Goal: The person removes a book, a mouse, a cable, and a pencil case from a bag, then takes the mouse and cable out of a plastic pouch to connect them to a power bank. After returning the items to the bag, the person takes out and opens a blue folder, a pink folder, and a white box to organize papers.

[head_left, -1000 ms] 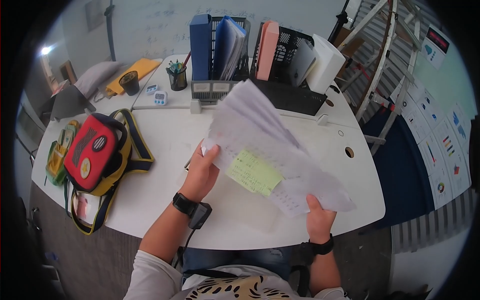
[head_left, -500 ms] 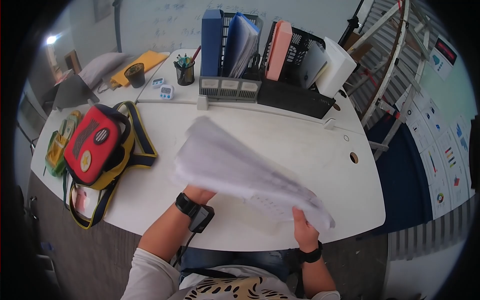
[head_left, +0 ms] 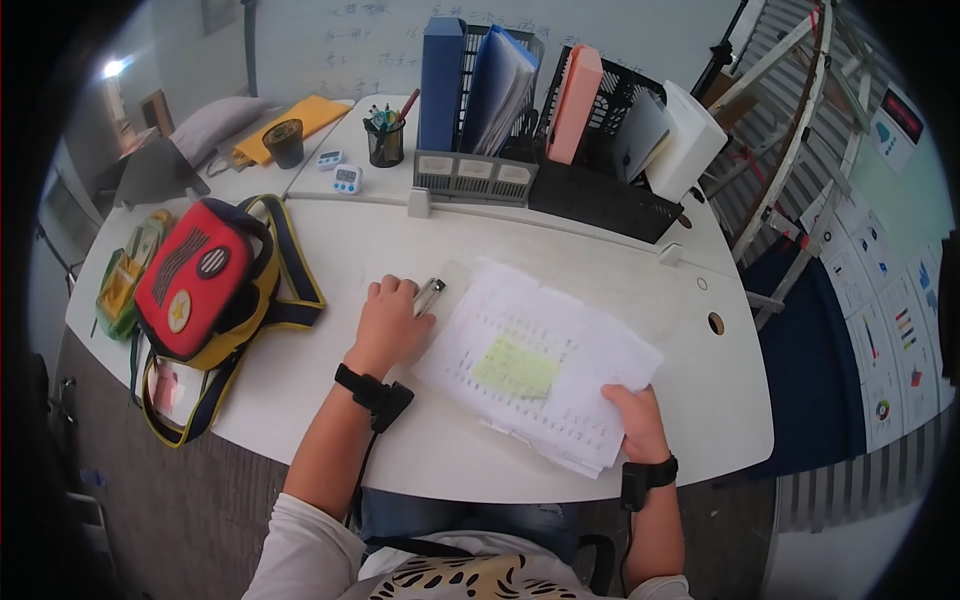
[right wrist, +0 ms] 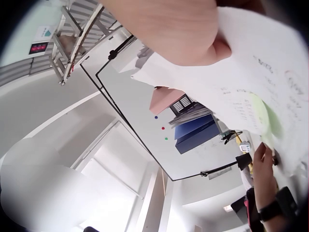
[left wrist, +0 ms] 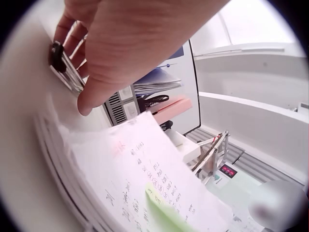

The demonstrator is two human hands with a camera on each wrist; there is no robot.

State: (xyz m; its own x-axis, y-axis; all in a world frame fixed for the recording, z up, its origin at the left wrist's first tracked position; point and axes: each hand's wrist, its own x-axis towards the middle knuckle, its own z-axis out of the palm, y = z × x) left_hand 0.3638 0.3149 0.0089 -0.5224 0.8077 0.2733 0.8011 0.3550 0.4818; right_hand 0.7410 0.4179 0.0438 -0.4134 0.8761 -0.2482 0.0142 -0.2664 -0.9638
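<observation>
A thick stack of printed papers [head_left: 560,375] lies flat on the white table [head_left: 330,245], with a yellow-green sticky note [head_left: 515,366] on its top sheet. My right hand [head_left: 628,402] pinches the stack's near right corner, thumb on top. My left hand [head_left: 405,296] rests at the stack's left edge, its fingers curled round a small silver stapler [head_left: 429,296]. In the left wrist view the fingers [left wrist: 72,41] grip the stapler [left wrist: 65,67] just beyond the papers [left wrist: 140,179]. From the right wrist, the thumb [right wrist: 183,34] presses the sheets [right wrist: 256,63].
A red and yellow bag [head_left: 195,285] and a green pouch [head_left: 120,285] lie at the left. File racks with folders [head_left: 480,100], a black rack [head_left: 600,190], a pen cup [head_left: 385,142] and small timers [head_left: 346,179] line the back. Cable holes [head_left: 715,322] sit at the right.
Both hands held the papers up and fanned in the air; the stack now lies flat on the table. The left hand has let go of it and taken hold of the stapler.
</observation>
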